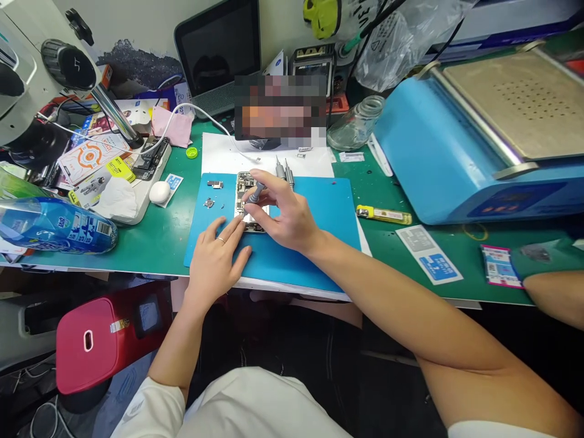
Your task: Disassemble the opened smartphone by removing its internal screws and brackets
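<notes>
An opened phone (240,181) with bare inner parts lies on a blue mat (319,255). My right hand (292,213) is closed in a pinch around a small grey screwdriver (257,192), held over the phone; the hand hides much of the phone's right side. My left hand (216,258) rests on the mat, fingers stretched and thumb apart, its fingertips at the phone's lower left edge. Left of the phone lie a small camera-like module (215,184) and another small metal part (208,202). More screwdrivers (285,170) lie just beyond my right hand.
A blue bottle (55,225) lies at the left, near a white earbud case (159,193). A microscope (68,67) overhangs the back left. On the right stand a blue machine (410,146) and a glass jar (356,125). Another person's arm (556,295) shows at the right edge.
</notes>
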